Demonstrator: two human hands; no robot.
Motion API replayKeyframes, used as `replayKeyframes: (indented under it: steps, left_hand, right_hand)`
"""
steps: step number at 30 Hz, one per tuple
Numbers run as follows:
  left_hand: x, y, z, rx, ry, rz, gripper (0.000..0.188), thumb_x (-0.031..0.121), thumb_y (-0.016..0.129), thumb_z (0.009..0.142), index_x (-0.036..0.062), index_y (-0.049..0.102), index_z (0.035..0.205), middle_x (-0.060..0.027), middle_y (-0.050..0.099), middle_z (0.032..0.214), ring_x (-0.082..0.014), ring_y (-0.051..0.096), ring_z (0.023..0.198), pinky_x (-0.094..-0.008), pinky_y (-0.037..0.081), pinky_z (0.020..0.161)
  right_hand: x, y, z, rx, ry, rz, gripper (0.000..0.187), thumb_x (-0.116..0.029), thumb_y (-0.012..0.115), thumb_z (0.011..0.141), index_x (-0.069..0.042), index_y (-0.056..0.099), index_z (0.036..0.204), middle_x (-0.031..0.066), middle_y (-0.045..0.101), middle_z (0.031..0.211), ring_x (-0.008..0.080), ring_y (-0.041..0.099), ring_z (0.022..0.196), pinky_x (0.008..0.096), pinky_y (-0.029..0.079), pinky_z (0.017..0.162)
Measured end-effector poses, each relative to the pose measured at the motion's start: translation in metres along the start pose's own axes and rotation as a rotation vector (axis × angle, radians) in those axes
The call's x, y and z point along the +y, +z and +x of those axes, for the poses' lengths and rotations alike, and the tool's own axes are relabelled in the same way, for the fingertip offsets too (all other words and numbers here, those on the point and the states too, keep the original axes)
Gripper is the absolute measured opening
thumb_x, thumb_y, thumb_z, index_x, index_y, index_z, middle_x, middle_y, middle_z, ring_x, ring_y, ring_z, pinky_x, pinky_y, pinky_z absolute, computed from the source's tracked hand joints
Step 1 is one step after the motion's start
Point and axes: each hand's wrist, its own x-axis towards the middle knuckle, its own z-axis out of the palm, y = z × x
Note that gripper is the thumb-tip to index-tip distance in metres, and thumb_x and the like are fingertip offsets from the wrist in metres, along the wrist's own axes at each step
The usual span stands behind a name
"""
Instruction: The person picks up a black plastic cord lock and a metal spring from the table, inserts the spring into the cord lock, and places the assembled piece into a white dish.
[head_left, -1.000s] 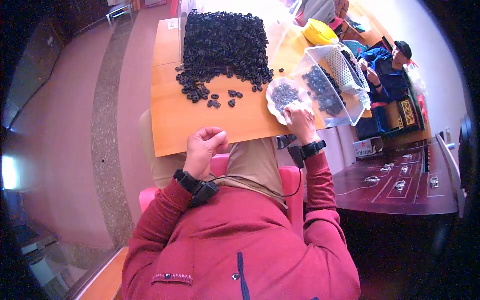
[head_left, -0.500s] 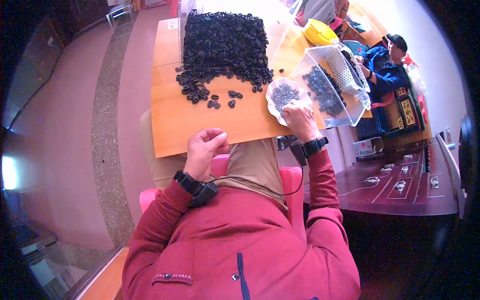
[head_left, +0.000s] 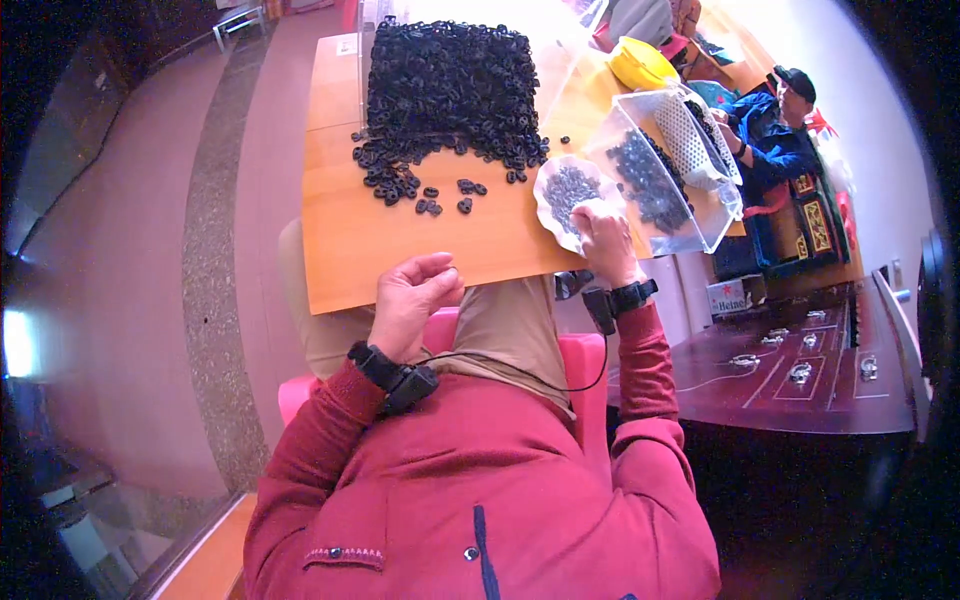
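My right hand [head_left: 608, 242] reaches over the near rim of a white scalloped bowl [head_left: 550, 212]. Its fingertips are drawn together at the small grey pieces [head_left: 572, 188] inside; whatever they pinch is too small to see. Just off the table's front edge, my left hand [head_left: 412, 300] is closed, thumb against the fingers, and anything between them is hidden. A large heap of small black ring-shaped parts [head_left: 450, 85] covers the far part of the wooden table [head_left: 340, 240]. Several loose black parts [head_left: 465, 205] lie on the near side of the heap.
Right of the bowl stands a clear plastic bin [head_left: 715, 235] with dark parts inside and a white perforated basket [head_left: 685, 140] in it. A yellow round container [head_left: 640, 65] sits beyond. Another person [head_left: 770, 140] in blue is at the far right, near a dark cabinet top [head_left: 800, 370].
My right hand has shifted slightly at the bowl, its fingertips still among the grey pieces. My left hand has moved a little to the right.
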Motion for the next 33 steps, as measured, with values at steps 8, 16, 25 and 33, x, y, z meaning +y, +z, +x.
replayKeyframes:
  steps: [8,16,25,33]
  left_hand:
    - [-0.0053,-0.0036,0.0031,-0.047,0.048,0.059,0.018,0.005,0.062,0.090,-0.0008,0.063,0.107,-0.0058,0.066,0.086,-0.0116,0.064,0.073,-0.0239,0.056,0.068]
    - [-0.0031,-0.0036,0.0013,-0.077,-0.007,0.122,0.013,0.005,0.062,0.089,0.0009,0.062,0.101,-0.0049,0.063,0.085,-0.0134,0.063,0.075,-0.0269,0.056,0.072]
    - [-0.0058,-0.0072,0.0042,-0.088,-0.038,0.043,0.010,0.003,0.062,0.089,0.0015,0.060,0.099,-0.0054,0.062,0.089,-0.0155,0.064,0.080,-0.0284,0.058,0.074]
    - [-0.0057,-0.0089,0.0029,-0.097,-0.048,0.031,0.011,0.003,0.063,0.089,0.0015,0.060,0.099,-0.0055,0.062,0.091,-0.0159,0.065,0.081,-0.0286,0.058,0.075]
  right_hand:
    - [0.0005,-0.0039,-0.0017,0.063,0.026,0.104,0.010,-0.007,0.061,0.083,0.001,0.066,0.087,0.0184,0.065,0.080,0.0346,0.064,0.077,0.0401,0.048,0.067]
    - [0.0052,-0.0009,-0.0029,0.120,-0.029,0.148,0.010,-0.006,0.062,0.083,0.001,0.066,0.088,0.0183,0.066,0.081,0.0344,0.064,0.078,0.0393,0.049,0.068]
    - [0.0005,-0.0081,-0.0001,0.068,0.002,0.196,0.009,-0.004,0.062,0.082,0.002,0.065,0.087,0.0169,0.065,0.080,0.0320,0.064,0.076,0.0368,0.049,0.067]
    - [0.0028,-0.0050,-0.0043,0.134,-0.004,0.235,0.009,-0.003,0.063,0.082,0.002,0.065,0.089,0.0147,0.066,0.079,0.0226,0.064,0.068,0.0323,0.049,0.063]
